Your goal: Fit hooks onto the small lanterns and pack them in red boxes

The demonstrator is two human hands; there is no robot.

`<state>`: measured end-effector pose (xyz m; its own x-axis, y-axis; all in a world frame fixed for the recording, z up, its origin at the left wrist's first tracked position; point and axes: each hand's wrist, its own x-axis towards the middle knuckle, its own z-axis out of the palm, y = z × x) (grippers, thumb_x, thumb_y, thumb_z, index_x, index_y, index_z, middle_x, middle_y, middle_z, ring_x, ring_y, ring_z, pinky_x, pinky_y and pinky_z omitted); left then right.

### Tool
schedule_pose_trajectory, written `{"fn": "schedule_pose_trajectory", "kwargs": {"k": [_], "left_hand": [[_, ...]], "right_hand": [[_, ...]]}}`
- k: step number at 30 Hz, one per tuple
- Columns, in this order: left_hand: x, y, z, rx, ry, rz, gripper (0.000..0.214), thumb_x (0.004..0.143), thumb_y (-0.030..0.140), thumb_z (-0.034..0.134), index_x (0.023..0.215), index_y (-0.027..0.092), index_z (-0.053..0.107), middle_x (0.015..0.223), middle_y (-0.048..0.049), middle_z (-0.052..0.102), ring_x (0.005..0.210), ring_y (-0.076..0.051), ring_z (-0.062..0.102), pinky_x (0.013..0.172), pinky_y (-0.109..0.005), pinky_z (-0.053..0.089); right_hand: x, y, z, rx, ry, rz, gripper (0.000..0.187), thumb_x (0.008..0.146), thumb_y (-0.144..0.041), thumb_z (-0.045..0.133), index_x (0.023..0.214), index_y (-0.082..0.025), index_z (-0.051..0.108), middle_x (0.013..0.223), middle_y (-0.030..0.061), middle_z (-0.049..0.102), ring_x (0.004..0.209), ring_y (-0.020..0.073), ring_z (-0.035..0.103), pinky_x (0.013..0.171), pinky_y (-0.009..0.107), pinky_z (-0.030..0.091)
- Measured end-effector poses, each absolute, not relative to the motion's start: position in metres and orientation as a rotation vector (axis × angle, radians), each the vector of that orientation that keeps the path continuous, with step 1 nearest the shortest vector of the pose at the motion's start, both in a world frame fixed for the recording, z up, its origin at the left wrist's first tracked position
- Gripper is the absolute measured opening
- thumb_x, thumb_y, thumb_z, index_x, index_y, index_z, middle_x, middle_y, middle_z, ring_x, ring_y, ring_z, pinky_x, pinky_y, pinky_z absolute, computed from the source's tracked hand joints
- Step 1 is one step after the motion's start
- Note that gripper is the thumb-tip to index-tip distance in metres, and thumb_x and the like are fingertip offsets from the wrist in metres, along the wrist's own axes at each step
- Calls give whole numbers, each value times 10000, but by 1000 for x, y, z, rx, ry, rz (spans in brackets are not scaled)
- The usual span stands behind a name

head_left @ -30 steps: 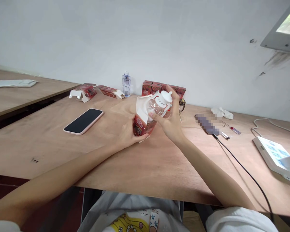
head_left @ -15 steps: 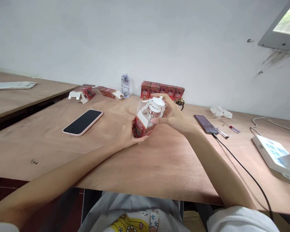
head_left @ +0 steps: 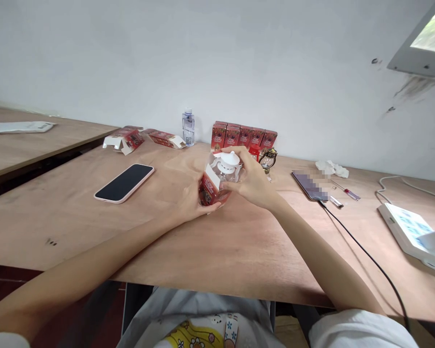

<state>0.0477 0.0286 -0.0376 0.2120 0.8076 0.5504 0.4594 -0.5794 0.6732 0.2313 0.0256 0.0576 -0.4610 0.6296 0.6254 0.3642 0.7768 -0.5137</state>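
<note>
A small white lantern (head_left: 229,162) with a clear body sits partly inside a tilted red printed box (head_left: 210,187), its white top showing above the box's rim. From the lower left, my left hand (head_left: 193,202) is wrapped round the box. My right hand (head_left: 253,180) reaches over from the right, with fingers behind the lantern and thumb in front at the box opening. The lantern's lower part is hidden by the box. Just beyond my right hand stand a dark gold-trimmed lantern (head_left: 268,161) and a red lantern (head_left: 254,151), partly covered.
Several red boxes (head_left: 239,136) line the wall, with a water bottle (head_left: 188,127) and an opened box (head_left: 125,139) to their left. A pink-cased phone (head_left: 125,183) lies left; a cabled phone (head_left: 307,185), screwdriver (head_left: 351,194) and power strip (head_left: 408,232) lie right.
The white lantern has gone down and slightly left, deeper into the red box. My right hand has moved with it, uncovering the red and dark lanterns behind.
</note>
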Motion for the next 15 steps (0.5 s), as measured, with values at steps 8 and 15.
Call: {"fn": "schedule_pose_trajectory", "kwargs": {"k": [8, 15], "left_hand": [[51, 23, -39, 2099, 1036, 1306, 814, 622, 375, 743, 1305, 281, 312, 1267, -82, 540, 1128, -274, 592, 923, -467, 545], [49, 22, -38, 2182, 1041, 1212, 961, 665, 378, 717, 1433, 321, 142, 1274, -71, 554, 1128, -272, 596, 965, -479, 512]], "right_hand": [[228, 29, 52, -883, -2166, 220, 202, 678, -189, 625, 851, -219, 525, 913, 42, 622, 921, 237, 551, 831, 383, 407], [234, 29, 55, -915, -2296, 66, 85, 698, -204, 651, 763, -210, 596, 873, 53, 620, 917, 253, 544, 853, 433, 393]]}}
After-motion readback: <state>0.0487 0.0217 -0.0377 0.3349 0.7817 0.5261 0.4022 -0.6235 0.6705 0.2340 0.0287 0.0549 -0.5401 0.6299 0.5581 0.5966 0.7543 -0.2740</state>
